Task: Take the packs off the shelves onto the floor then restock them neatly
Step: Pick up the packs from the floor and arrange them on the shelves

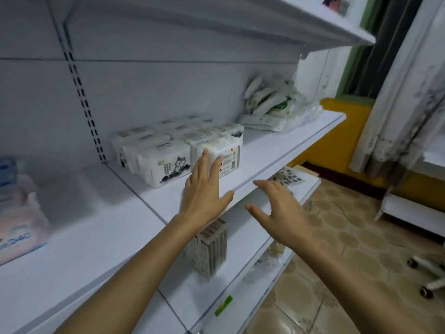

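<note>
Our right hand [281, 213] hovered just off the front edge of the middle shelf [277, 150], grip released, fingers spread, carrying nothing. It looked poised, we judged, to take a pack's other side. Our left hand [204, 189] reached over that edge, grip released too, straight fingertips touching the front corner pack [228, 150]. That one sat in a tight block of white packs [156, 155] further back on the shelf, and we saw none on the floor [349, 249]. At the shelf's far end lay a loose heap of pouches [272, 104].
</note>
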Tool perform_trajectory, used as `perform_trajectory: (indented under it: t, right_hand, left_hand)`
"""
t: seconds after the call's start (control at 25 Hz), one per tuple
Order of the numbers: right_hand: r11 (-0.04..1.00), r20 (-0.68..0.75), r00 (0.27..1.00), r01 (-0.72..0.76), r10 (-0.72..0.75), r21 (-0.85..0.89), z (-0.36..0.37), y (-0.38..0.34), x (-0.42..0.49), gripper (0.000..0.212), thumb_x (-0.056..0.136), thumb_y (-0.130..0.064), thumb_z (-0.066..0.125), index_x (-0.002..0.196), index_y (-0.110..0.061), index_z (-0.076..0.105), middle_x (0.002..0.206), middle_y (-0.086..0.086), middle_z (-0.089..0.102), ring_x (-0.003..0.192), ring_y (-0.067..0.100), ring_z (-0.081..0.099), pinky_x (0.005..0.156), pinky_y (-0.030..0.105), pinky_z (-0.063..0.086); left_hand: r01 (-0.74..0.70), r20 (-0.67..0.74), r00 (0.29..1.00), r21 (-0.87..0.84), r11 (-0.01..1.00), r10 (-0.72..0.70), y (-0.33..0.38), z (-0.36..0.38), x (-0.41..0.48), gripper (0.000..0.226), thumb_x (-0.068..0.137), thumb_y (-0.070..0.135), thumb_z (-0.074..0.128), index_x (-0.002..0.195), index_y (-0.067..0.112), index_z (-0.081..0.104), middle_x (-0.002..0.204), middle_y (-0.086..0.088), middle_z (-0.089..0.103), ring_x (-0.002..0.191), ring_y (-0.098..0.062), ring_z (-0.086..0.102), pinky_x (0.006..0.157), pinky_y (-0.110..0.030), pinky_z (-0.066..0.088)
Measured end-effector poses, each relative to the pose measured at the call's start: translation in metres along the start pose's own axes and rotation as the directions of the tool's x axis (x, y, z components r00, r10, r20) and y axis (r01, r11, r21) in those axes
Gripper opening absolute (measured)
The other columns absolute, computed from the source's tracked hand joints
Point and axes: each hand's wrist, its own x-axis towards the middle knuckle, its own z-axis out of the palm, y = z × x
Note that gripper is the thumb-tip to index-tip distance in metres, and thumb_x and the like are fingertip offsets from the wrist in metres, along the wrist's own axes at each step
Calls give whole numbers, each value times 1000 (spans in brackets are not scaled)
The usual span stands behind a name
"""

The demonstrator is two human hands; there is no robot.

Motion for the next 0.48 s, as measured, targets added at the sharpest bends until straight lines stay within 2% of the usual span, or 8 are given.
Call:
perform_trajectory:
  t: [0.12,0.2,0.24,0.32,0.36,0.4,0.48]
  right_hand:
    - [962,-92,994,-35,62,271,30,21,44,53,91,-45,57,136,-21,45,131,-3,51,120,12,48,91,23,38]
    - [894,-141,985,-24,98,448,41,25,80,50,90,-45,59,132,-20,48,127,-3,54,114,9,51,88,25,41]
    - [839,-131,983,-35,126,543,43,25,100,50,89,-47,59,130,-20,48,125,-4,55,112,8,52,88,25,43]
    - [692,-18,986,-105,168,714,50,31,138,52,88,-52,58,130,-22,49,122,-6,58,109,7,55,90,27,47]
    - [634,62,987,-144,150,760,55,35,153,51,87,-55,58,127,-23,51,118,-7,60,106,8,58,90,29,49]
    - [598,139,985,-172,101,783,60,39,163,46,85,-57,58,118,-25,57,109,-9,64,99,8,61,87,31,51]
    - [539,175,984,-136,-21,831,66,50,170,21,85,-50,62,91,-30,62,88,-12,67,84,7,65,76,33,55]
  left_hand:
    - [79,-48,995,-68,995,-82,1,8,12,98,87,51,58,152,25,-10,159,2,-23,149,-18,-6,114,-45,24]
    - [105,-75,990,-137,985,-117,0,7,9,99,87,49,60,151,30,-14,158,8,-24,147,-8,-7,112,-39,26]
    - [120,-59,990,-149,982,-130,0,8,8,99,87,49,59,151,33,-14,158,13,-22,144,-1,-6,110,-35,28]
    - [173,25,985,-133,976,-171,-1,12,8,99,85,55,59,149,40,-15,159,18,-16,137,8,3,106,-30,32]
    - [222,41,975,-166,961,-219,2,12,12,100,82,58,60,149,43,-14,160,18,-5,137,7,14,105,-29,34]
    - [300,29,952,-252,920,-303,5,13,17,98,80,62,59,149,46,-9,159,17,15,134,6,29,103,-26,38]
    - [392,-67,867,-518,760,-494,15,17,28,81,76,68,54,145,47,17,134,23,48,109,14,53,89,-13,45]
